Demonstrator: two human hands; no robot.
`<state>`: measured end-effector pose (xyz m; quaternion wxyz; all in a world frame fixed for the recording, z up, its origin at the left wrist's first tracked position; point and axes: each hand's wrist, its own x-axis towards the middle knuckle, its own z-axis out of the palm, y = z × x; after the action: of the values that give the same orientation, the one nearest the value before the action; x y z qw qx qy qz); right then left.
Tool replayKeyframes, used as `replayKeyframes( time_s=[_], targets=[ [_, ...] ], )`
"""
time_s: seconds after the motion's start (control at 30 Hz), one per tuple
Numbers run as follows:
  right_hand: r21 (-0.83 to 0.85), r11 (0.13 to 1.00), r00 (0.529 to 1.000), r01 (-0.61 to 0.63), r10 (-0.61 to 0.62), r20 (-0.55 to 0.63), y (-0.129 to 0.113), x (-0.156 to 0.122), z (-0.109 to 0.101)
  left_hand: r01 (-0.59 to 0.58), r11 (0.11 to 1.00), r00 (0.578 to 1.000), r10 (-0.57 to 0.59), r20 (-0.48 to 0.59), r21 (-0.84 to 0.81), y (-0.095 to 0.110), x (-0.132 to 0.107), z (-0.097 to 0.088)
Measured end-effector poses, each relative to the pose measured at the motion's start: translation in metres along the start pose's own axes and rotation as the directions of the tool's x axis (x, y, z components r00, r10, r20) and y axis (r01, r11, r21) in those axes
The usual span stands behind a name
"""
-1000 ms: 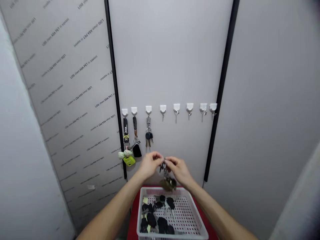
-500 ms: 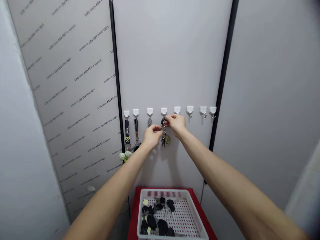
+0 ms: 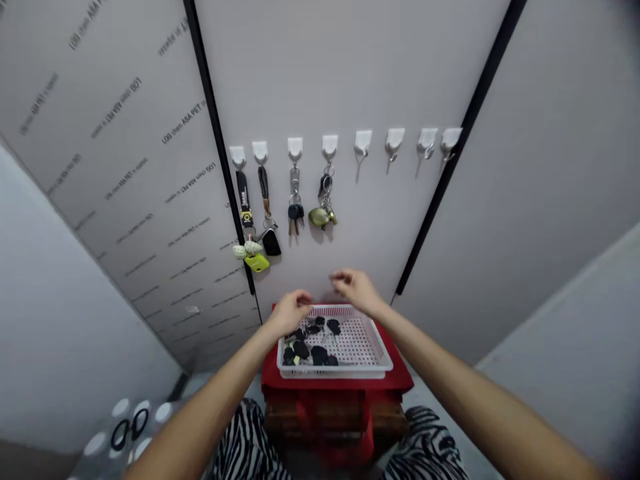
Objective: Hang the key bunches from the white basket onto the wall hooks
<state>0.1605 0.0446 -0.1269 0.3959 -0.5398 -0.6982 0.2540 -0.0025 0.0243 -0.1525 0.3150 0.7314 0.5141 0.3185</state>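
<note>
My left hand hovers over the back left of a white plastic basket, fingers loosely bent and apart, holding nothing. Above the basket's back rim, my right hand is also empty, its fingers slightly blurred. Inside the basket lie several black keys, mostly to the left. On the wall, a keyring with a green fob hangs from the fourth hook. A bunch of keys hangs left of it, then a black key fob on a braided strap and a black lanyard with a lime tag.
Bare white hooks continue the row to the right. Under the basket is a red cloth over a wooden stool. Clear bottles with white caps stand at the lower left. Black strips edge the wall panel.
Both hands have let go of the keyring and dropped from the hooks to above the basket. The keyring now hangs by itself on the fourth hook. The view has tilted down.
</note>
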Motion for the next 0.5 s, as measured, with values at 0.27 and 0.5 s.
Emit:
replayKeyframes(
  time_s=[0.27,0.5],
  targets=[
    [-0.38,0.919,0.965,0.105,-0.002,0.261,0.055,-0.051,0.062,-0.134,0.711,0.982,0.004,0.188,0.69,-0.032,-0.031,0.033],
    [-0.657,0.747,0.951,0.097,0.125,0.282,0.046,-0.041,0.057,-0.086,0.795,0.988,-0.01,0.154,0.601,-0.034,-0.018,0.041]
  ],
)
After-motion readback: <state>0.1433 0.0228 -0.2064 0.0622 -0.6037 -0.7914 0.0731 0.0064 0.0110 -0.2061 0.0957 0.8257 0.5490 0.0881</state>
